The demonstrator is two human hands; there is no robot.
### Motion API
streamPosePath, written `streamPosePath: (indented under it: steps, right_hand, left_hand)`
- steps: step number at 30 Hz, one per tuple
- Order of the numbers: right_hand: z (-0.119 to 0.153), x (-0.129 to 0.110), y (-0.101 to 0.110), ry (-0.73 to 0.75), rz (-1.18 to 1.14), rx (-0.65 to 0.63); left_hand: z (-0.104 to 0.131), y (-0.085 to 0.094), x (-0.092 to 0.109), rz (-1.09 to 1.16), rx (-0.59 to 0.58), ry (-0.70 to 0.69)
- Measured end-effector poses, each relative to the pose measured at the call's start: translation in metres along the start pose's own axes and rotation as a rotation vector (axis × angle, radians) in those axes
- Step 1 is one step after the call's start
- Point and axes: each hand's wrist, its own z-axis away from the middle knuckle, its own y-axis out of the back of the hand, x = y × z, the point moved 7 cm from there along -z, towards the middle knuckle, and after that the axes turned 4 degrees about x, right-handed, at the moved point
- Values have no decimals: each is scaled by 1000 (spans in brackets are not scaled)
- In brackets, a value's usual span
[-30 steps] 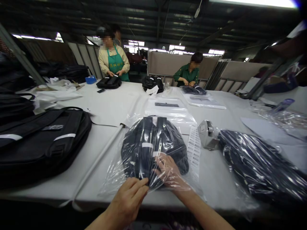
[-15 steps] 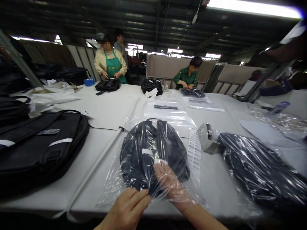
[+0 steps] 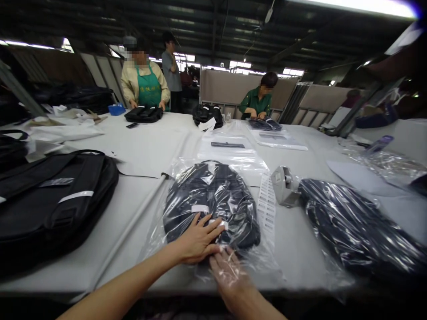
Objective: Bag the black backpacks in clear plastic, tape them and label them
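Observation:
A black backpack [image 3: 180, 191] lies in a clear plastic bag [image 3: 155, 235] on the white table, its straps facing up. My left hand [image 3: 198, 239] rests on top of the plastic over the backpack's lower part, fingers spread. Just below it and to the right, my right hand [image 3: 230, 269] is inside the bag's near end, seen through the film. Its fingers are stretched toward the backpack's lower edge, and the tips lie near my left thumb. Neither hand grips anything that I can see.
Right of the backpack are a barcode label sheet [image 3: 266, 204], a grey tape dispenser [image 3: 284, 186] and another bagged backpack [image 3: 356, 222]. An unwrapped black backpack [image 3: 50, 200] lies left. Flat plastic bags [image 3: 230, 153] lie behind. Two people work across the table; another person stands farther back.
My left hand has moved from the bag's near edge up onto the backpack and spread its fingers. My right hand has drawn back toward me. The plastic now lies closer over the backpack.

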Motion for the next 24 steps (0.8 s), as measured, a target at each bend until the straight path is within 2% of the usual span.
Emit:
streamPosePath:
  steps: [2, 3, 5, 6, 7, 8, 9, 12, 14, 15, 17, 21, 22, 24]
  right_hand:
    - [13, 3, 43, 67, -109, 9]
    - [15, 16, 66, 15, -123, 58]
    - [17, 64, 101, -263, -36, 201]
    - [20, 90, 106, -438, 29, 234]
    - [24, 111, 102, -562, 78, 235]
    - [28, 125, 87, -627, 102, 191]
    - [34, 132, 66, -631, 108, 123]
    - [65, 121, -8, -466, 61, -110]
    - [91, 114, -32, -448, 58, -184]
    - [98, 112, -34, -444, 59, -220]
    - [97, 111, -22, -425, 66, -278]
    - [46, 104, 13, -261, 71, -257]
    - [34, 98, 13, -187, 62, -260]
    - [23, 86, -2, -41, 36, -312]
  left_hand:
    - [4, -10, -3, -29, 22, -1]
    - [5, -10, -3, -43, 31, -2]
    - [4, -9, -1, -66, 27, -3]
    - [3, -8, 1, -77, 23, -3]
    - [3, -7, 3, -89, 22, 0]
    - [2, -7, 5, -104, 27, 3]
    - [3, -7, 6, -123, 36, -1]
    - [11, -14, 8, -177, 40, -84]
    - [19, -21, 7, -188, 11, -171]
    - [21, -23, 6, -188, -5, -199]
    - [23, -25, 3, -185, -24, -211]
    - [16, -22, 7, -205, -9, -192]
    - [14, -20, 9, -219, 2, -186]
    - [18, -16, 14, -251, 20, -195]
